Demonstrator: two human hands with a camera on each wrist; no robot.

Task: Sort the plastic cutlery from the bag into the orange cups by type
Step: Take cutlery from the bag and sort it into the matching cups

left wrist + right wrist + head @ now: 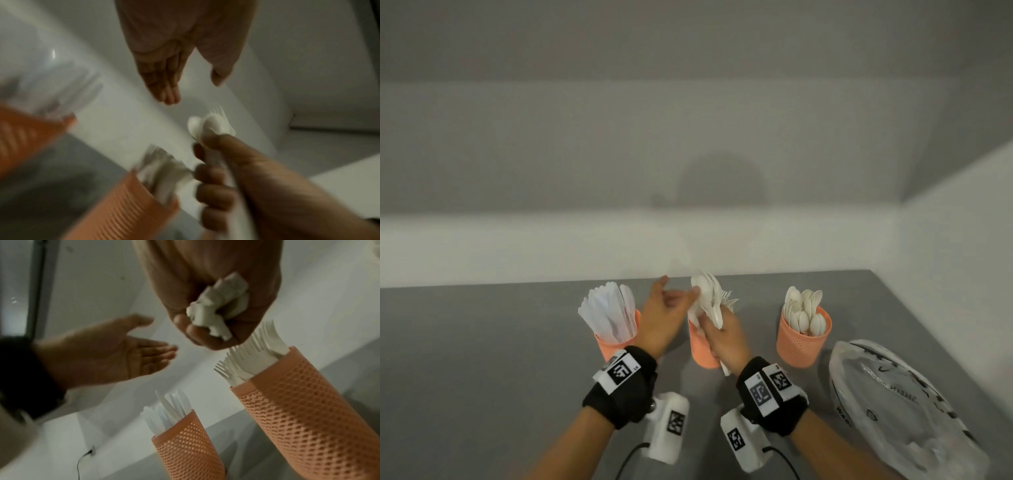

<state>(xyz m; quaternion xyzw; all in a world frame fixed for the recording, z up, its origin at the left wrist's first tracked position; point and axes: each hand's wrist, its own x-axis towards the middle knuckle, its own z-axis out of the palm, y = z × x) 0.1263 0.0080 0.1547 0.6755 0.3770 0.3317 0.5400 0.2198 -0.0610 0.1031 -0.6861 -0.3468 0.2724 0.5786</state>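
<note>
Gripping a bundle of white cutlery [709, 301], the right hand [726, 337] is raised above the middle cup [700, 349], fingers curled round the handles. From the right wrist view the handle ends [218, 309] show bunched inside the fist, and the left wrist view shows spoon bowls and fork tines sticking out past the thumb. The left hand [666, 310] is empty, fingers straight and loosely spread, palm turned toward the bundle and just beside it; whether a fingertip touches the cutlery cannot be told from the blur.

Three orange mesh cups stand in a row on the grey surface [482, 359]. The left cup [613, 346] holds knives [607, 310], blades up. The middle cup holds forks [252, 353], tines up, mostly hidden by the hands in the head view. The right cup [803, 337] holds spoons [804, 310], bowls up.

To the right of the cups, near the surface's edge, lies the clear plastic bag [900, 407] with dark print, flattened, with a few pale pieces showing faintly inside. Both wrists wear black bands with square markers and white camera units. A white wall [688, 137] rises behind the surface.
</note>
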